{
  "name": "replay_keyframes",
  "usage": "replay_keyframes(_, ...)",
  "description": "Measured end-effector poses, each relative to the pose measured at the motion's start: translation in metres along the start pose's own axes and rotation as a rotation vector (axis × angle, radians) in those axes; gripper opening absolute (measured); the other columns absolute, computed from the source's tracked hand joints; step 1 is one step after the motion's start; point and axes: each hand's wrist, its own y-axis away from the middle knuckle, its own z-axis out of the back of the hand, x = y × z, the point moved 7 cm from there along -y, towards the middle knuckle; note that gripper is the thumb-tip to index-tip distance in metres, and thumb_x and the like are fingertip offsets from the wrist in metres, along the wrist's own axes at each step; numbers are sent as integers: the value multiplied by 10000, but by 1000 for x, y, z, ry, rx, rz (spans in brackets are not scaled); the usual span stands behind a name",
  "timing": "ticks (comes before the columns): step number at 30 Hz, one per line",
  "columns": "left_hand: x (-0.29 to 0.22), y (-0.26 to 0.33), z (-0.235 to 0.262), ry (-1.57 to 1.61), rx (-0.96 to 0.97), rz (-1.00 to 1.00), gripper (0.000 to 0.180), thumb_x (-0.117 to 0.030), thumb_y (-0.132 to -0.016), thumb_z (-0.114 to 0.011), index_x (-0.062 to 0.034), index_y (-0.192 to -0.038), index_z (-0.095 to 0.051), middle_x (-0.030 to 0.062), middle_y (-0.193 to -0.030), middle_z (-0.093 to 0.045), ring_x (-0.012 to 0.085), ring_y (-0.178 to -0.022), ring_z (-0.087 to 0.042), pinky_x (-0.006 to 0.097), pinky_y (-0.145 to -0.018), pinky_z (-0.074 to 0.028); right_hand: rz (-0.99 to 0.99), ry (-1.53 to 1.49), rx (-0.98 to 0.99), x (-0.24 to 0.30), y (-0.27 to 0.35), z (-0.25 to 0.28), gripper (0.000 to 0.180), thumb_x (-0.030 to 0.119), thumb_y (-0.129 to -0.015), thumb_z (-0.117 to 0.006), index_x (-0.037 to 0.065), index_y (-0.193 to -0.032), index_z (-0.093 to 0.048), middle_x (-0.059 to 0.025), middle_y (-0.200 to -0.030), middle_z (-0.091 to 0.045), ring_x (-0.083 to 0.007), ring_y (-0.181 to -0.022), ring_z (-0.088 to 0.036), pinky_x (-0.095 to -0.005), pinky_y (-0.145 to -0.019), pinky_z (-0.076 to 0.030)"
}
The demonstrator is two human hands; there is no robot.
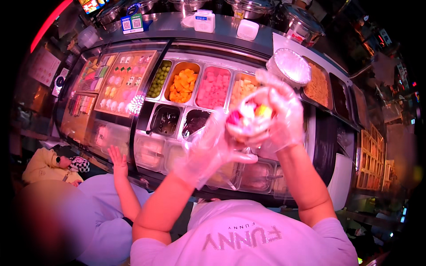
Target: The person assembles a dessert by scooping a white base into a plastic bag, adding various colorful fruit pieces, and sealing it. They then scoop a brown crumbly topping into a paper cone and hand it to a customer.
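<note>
Both my hands wear clear plastic gloves and are raised over the topping counter. My right hand [284,116] is curled round a rounded, pale bundle [251,119] with bright pink, yellow and white pieces showing at its top. Its exact kind is hard to make out. At the bundle's lower left is my left hand [206,153], thumb and fingers apart in a cupped shape. Whether its fingertips touch the bundle I cannot tell. Below and behind the hands lie metal pans of orange fruit cubes [183,84], pink cubes [214,87] and pale yellow cubes [242,88].
Foil bowls [289,67] are stacked at the back right, beside a pan of brown crumbs [317,86]. A glass-covered tray of small decorated sweets [124,84] sits to the left. Another person's bare hand [118,160] rests near the counter's front left edge.
</note>
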Motion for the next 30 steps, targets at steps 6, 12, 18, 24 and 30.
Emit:
replay_keyframes(6,-48,-12,27,-60,-391,-603,1001,-845,-886,-312,-52,-1491,-389,104,-1394,-555,250,-1286,-549,414,-1114,-408,128,-250,80,56,15,-85,264,-2,-995,-481,-49,-1239,-572,-177,-962,-692,-212,-860,-695,-309,-802,-582)
replay_keyframes(12,33,0,72,688,-394,-191,740,-767,-853,-497,-193,-1316,-561,82,-1268,-617,328,-1125,-614,490,-864,-524,123,-189,95,-24,34,-49,283,-12,-954,-614,-65,-1232,-606,-118,-919,-675,-175,-824,-655,-342,-846,-559)
replay_keyframes(18,47,23,88,651,-667,-129,660,-691,-806,-621,-193,-1240,-601,64,-1165,-630,283,-1027,-625,426,-798,-531,-28,-254,272,-50,45,-36,317,16,-962,-579,-68,-1267,-598,18,-681,-472,-96,-620,-476,-372,-867,-548)
replay_keyframes(24,34,17,85,403,-544,-331,497,-560,-881,-619,-189,-1212,-619,42,-1189,-636,243,-1123,-597,408,-916,-522,-107,-320,123,-54,62,-42,279,1,-968,-568,-44,-1239,-617,-1,-733,-555,-39,-607,-473,-268,-743,-517)
replay_keyframes(30,43,15,74,254,-564,-404,429,-418,-942,-613,-151,-1277,-604,11,-1252,-629,159,-1175,-590,347,-990,-486,107,-6,114,-51,71,-46,156,-26,-934,-644,-9,-1072,-714,-49,-949,-703,-78,-687,-585,-241,-665,-505)
